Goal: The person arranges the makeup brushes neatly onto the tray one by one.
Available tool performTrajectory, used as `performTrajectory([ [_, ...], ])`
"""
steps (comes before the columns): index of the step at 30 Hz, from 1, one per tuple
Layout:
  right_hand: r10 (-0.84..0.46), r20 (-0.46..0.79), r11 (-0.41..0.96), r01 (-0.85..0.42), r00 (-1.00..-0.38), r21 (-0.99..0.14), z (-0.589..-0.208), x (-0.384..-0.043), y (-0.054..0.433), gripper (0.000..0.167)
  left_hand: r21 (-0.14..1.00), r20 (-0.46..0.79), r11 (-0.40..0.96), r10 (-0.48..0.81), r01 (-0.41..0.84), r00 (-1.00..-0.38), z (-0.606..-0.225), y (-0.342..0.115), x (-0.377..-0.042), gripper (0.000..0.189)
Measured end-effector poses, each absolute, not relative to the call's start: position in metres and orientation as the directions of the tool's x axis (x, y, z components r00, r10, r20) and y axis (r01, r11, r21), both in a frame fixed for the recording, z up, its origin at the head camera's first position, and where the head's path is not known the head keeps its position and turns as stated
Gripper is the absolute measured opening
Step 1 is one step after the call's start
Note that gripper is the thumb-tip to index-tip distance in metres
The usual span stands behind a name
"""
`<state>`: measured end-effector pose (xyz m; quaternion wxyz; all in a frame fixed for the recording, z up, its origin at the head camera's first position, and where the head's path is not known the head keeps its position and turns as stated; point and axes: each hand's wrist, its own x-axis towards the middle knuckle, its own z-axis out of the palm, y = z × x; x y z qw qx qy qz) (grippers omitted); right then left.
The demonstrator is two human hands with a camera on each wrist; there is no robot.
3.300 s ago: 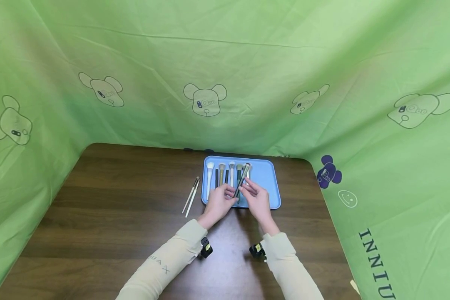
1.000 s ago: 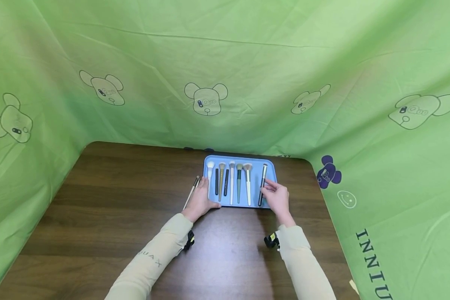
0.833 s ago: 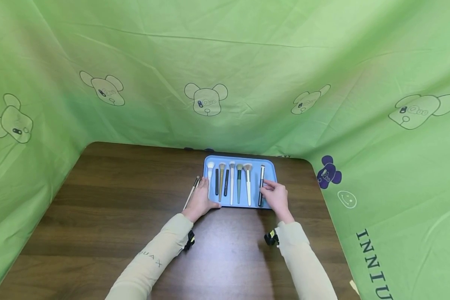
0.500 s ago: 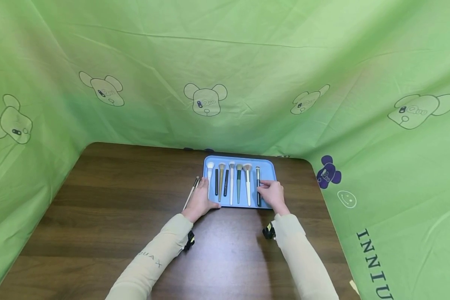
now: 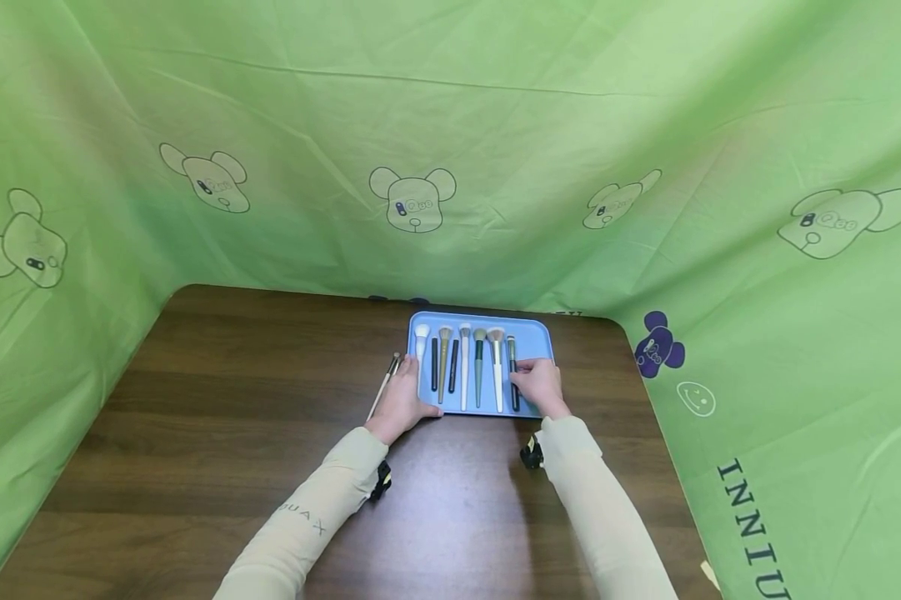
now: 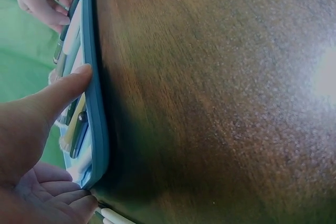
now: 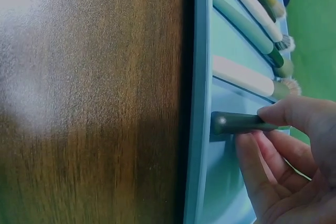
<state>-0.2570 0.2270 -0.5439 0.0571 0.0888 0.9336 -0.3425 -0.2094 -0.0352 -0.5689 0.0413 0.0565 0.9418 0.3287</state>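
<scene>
On the right part of the blue tray [image 5: 533,338], my right hand [image 5: 540,386] pinches the dark handle of a makeup brush [image 7: 231,123] between thumb and fingers. The handle's end is close to the tray's front rim, as the right wrist view shows. My left hand [image 5: 399,402] grips the tray's front left corner, thumb [image 6: 79,80] on the front rim and fingers at the left side. Left of the held brush lies a row of several makeup brushes, among them a white-handled brush [image 5: 498,379], a green-handled one [image 5: 478,375] and a white one [image 5: 422,335] partly behind my left hand.
Slim white-handled brushes [image 5: 379,393] lie on the brown wooden table [image 5: 270,400] left of the tray, partly hidden by my left hand. A green cloth [image 5: 510,250] with bear prints stands around the table's back and sides.
My right hand has set the dark brush onto the tray's right part and shifted it leftward, closer to the row. My left hand went from the brush to the tray corner and stays there.
</scene>
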Motion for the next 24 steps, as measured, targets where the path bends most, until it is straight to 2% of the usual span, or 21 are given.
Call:
performTrajectory([
  [24, 0.142, -0.193, 0.756, 0.232, -0.971, -0.612, -0.546, -0.2561, 0.2244, 0.034, 0.613, -0.042, 0.786, 0.132, 0.079, -0.99, -0.5665, -0.0351, -0.2086, 0.115],
])
